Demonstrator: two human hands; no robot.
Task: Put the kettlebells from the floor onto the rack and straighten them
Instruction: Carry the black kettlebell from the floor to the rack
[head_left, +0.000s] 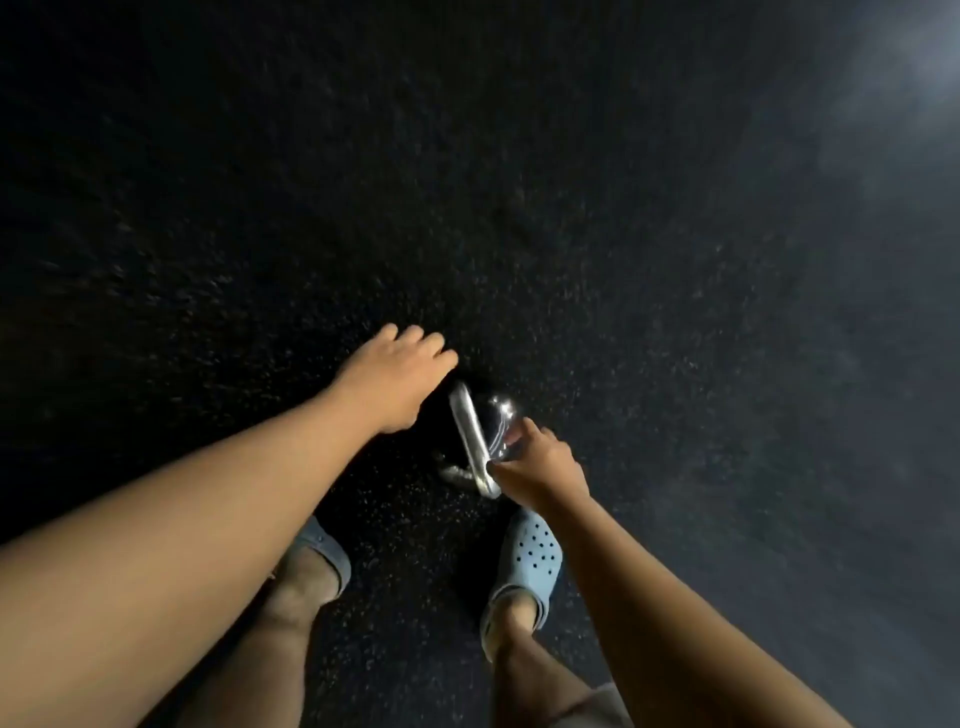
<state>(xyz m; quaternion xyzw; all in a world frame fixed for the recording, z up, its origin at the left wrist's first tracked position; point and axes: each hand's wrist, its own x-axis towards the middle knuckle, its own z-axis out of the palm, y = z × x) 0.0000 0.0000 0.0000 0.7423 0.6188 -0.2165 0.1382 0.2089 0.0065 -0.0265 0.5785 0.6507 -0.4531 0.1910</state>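
Views: one, head-worn, wide-angle.
Position: above the person's own arms and legs.
Direction: steeply downward and forward onto the dark speckled floor (519, 208).
Nearness: forearms fill the lower frame; feet close below.
Edges: floor curves and blurs outward.
Shared area: none, single view.

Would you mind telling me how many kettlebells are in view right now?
1. The kettlebell sits on the dark floor between both hands, just ahead of the feet. Others may lie outside the frame.
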